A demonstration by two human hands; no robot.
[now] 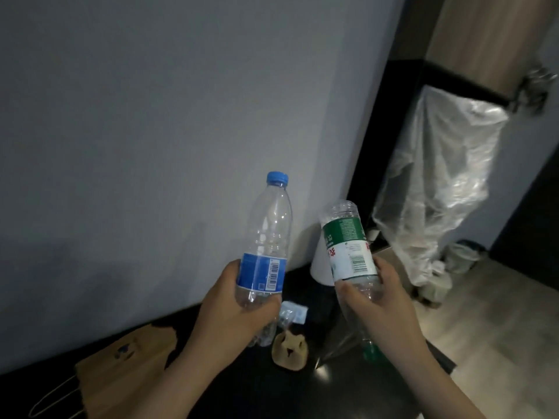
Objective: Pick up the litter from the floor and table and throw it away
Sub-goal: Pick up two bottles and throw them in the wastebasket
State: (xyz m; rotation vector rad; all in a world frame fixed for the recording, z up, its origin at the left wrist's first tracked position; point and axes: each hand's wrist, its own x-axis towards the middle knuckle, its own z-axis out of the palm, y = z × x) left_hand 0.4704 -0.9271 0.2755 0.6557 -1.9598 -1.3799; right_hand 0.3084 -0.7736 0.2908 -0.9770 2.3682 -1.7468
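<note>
At the lower left of the frame a brown paper bag (127,367) lies flat on the dark table (272,394), pushed against the grey wall (151,116). Right of it, at lower centre, the left hand (236,316) has its fingers wrapped round the lower body of a clear blue-labelled bottle (266,246), which stands upright with its blue cap on top. It looks empty, so a loose one-handed hold is enough. Beneath that bottle, litter remains on the table: a small clear wrapper (292,313) and, nearer the bottom edge, a crumpled brown paper (290,352). Just right of centre the right hand (381,303) is clasped round a green-labelled bottle (348,246), tilted slightly left. A green piece shows below the hand, perhaps its cap, which would mean it is held base-up. Taking one bottle per hand probably saves a trip. Further right, a clear plastic bag (438,189) hangs from a door handle (535,89) at the upper right, and a small lined bin (462,258) stands on the wooden floor (484,328) beyond it, well apart from both hands. That bin seems the likely place for the bottles.
</note>
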